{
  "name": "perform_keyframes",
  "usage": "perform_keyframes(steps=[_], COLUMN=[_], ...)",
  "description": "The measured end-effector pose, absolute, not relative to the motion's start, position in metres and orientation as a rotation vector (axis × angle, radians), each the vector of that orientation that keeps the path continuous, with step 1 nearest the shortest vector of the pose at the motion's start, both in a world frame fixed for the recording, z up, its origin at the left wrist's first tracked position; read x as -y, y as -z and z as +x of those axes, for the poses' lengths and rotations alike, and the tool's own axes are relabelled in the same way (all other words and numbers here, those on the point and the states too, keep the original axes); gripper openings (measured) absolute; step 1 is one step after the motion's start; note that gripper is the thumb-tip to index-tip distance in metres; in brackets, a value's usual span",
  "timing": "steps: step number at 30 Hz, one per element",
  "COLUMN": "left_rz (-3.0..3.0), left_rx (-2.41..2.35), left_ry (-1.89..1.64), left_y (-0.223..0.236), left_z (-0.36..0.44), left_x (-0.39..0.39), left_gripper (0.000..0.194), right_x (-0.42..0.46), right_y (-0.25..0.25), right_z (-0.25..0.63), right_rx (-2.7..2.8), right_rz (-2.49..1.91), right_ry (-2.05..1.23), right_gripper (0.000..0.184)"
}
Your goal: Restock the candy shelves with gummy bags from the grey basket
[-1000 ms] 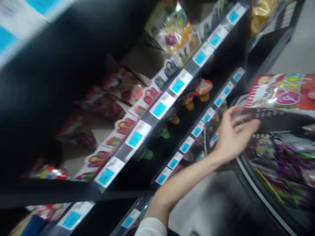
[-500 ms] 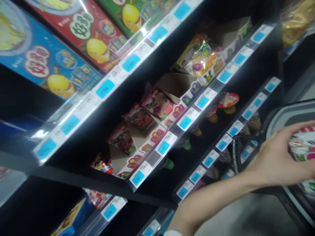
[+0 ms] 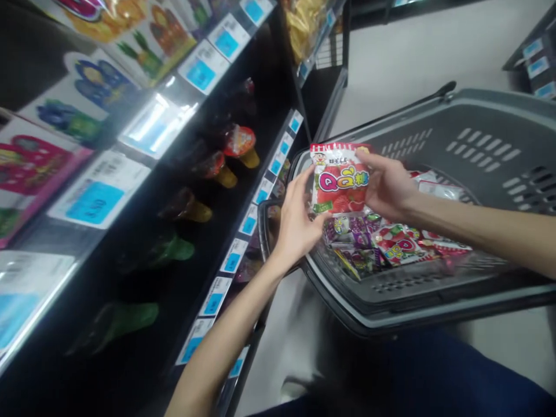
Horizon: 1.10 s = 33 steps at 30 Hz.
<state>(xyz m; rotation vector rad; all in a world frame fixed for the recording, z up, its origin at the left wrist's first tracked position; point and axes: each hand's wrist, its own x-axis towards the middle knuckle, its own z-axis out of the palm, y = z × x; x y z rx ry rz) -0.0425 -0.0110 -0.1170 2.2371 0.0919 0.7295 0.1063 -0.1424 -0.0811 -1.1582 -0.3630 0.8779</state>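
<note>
A red and white gummy candy bag (image 3: 340, 180) is held above the grey shopping basket (image 3: 438, 152). On its left edge, my left hand (image 3: 300, 223) grips with the thumb at the lower corner. My right hand (image 3: 388, 188) closes on the opposite side, its thumb at the upper corner. Purple candy bags (image 3: 350, 231) lie in the basket below, beside a red and green candy bag (image 3: 399, 243). More small packs are partly hidden behind my right forearm.
Store shelves (image 3: 99, 191) with blue price tags run along the left. Small cone-shaped packs (image 3: 241, 145) sit on a lower shelf close to my left arm. The basket's handle (image 3: 264, 231) juts toward the shelf. Pale floor (image 3: 403, 52) shows beyond the basket.
The view has swung right and down from the shelves to the basket. One hand on candy bags showed at the right edge before; now both hands hold one bag, more centrally in view.
</note>
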Motion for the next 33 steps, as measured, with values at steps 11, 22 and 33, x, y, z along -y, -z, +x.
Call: perform_keyframes(steps=[11,22,33], left_rz=[2.3,2.369,2.398], left_rx=[-0.108,-0.109,-0.056], left_ry=[-0.763,-0.746,-0.711], left_y=[0.114,0.113,0.116], left_z=[-0.043,-0.045,-0.044], left_x=[0.011,0.012,0.008], left_gripper=[0.082,0.082,0.087], right_x=[0.139,0.14,0.141], right_y=[0.08,0.079,0.089], right_z=[0.102,0.104,0.108], right_rx=[0.377,0.392,0.396], right_rz=[-1.149,-1.2,-1.133], right_ry=[-0.983,-1.014,-1.052], right_gripper=[0.046,0.049,0.049])
